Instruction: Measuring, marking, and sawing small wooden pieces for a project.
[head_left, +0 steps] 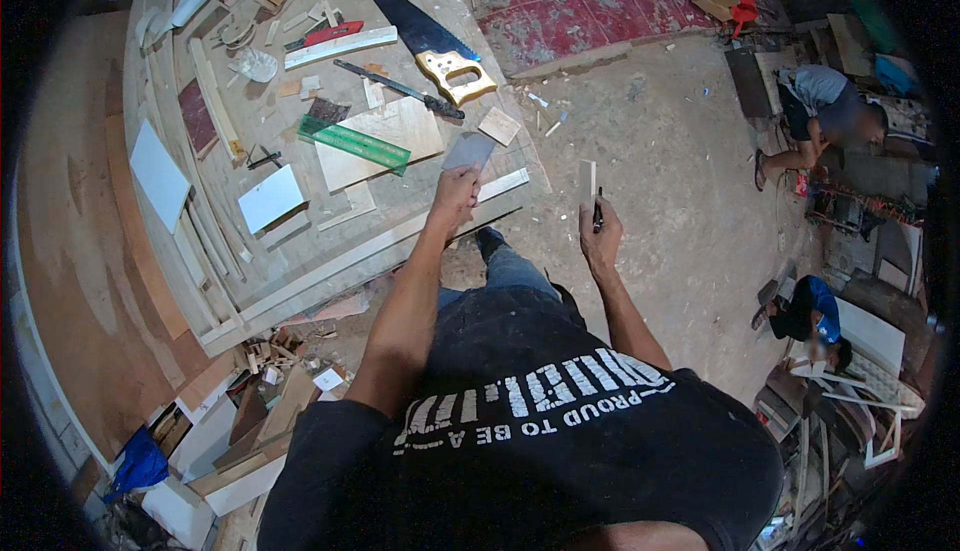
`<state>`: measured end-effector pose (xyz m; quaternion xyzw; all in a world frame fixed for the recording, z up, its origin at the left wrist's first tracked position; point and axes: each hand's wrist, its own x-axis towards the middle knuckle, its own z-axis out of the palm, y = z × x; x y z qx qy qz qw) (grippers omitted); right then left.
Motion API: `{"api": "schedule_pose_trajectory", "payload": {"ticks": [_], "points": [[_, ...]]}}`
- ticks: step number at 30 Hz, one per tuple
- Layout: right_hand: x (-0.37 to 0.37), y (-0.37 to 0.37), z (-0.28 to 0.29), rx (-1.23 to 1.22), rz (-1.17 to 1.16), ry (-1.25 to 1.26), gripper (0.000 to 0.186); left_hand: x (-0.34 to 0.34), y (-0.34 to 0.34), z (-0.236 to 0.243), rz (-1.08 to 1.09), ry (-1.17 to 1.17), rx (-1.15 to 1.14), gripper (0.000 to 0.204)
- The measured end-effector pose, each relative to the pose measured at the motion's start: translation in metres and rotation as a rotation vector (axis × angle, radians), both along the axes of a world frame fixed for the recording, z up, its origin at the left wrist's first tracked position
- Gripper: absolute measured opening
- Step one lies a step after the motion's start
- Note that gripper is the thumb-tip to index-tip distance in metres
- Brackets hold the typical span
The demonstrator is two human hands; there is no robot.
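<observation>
My left hand (456, 197) is closed on a thin grey sheet (469, 152), perhaps sandpaper, over the near right corner of the work table. Out past the table's edge, my right hand (601, 240) grips a small pale wood strip (587, 180) that points away from me. A slim black pen-like tool (598, 213) is held in the same fingers. Close beyond the grey sheet lies a square wood block (499, 126). A green ruler (355, 144) rests on a plywood piece (420, 129) to the left of my left hand.
A handsaw (420, 36), a dark file-like bar (400, 88) and a red-handled tool (332, 34) lie farther back on the table (300, 186). White panels (272, 199) and wood strips cover its left side. Two people (825, 101) work at the right. Offcuts (290, 351) lie below.
</observation>
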<state>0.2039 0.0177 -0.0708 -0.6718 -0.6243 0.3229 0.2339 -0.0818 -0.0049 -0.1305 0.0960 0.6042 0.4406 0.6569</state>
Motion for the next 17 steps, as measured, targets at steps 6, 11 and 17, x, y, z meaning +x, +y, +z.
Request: {"api": "schedule_pose_trajectory", "payload": {"ticks": [6,11,17], "points": [[-0.086,0.002,0.000,-0.187,0.533,0.298,0.035,-0.037,-0.052,0.020,-0.278,0.307,0.116,0.026],[-0.178,0.006,-0.021,-0.287,0.778,0.461,0.038,-0.030,-0.080,0.040,0.324,0.041,-0.029,0.027],[-0.281,0.035,-0.038,-0.012,0.987,0.299,0.042,-0.057,-0.122,0.043,0.459,0.213,-0.070,0.025]]}}
